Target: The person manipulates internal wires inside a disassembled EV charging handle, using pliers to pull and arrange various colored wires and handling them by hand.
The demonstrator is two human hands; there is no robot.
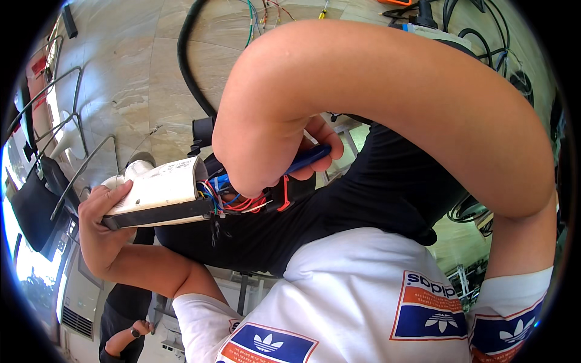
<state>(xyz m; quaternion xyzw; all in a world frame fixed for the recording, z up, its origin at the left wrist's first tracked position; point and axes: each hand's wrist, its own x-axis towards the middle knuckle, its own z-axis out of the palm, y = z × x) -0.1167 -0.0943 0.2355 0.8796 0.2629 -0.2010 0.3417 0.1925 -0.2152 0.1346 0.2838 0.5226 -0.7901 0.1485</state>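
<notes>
My left hand (106, 209) grips the outer end of a long white housing with a black side (163, 187), its thumb on top and its fingers underneath. From the housing's open end comes a bundle of thin red, blue, white and yellow wires (212, 196). My right hand (266, 151) is bent over these wires, closed around a tool with a dark blue handle (308, 158). The tool's working end is hidden by the hand. Just beside the wires lies a thin red hooked part (285, 193) against something black. The housing rests over my lap in black trousers (363, 199).
A thick black hose (187, 66) runs across the tiled floor (121, 78). Loose coloured wires and a yellow screwdriver (324, 9) lie at the far side, with black cables (484, 42) at the far right. Metal chair frames stand left; another person's arm (127, 339) shows lower left.
</notes>
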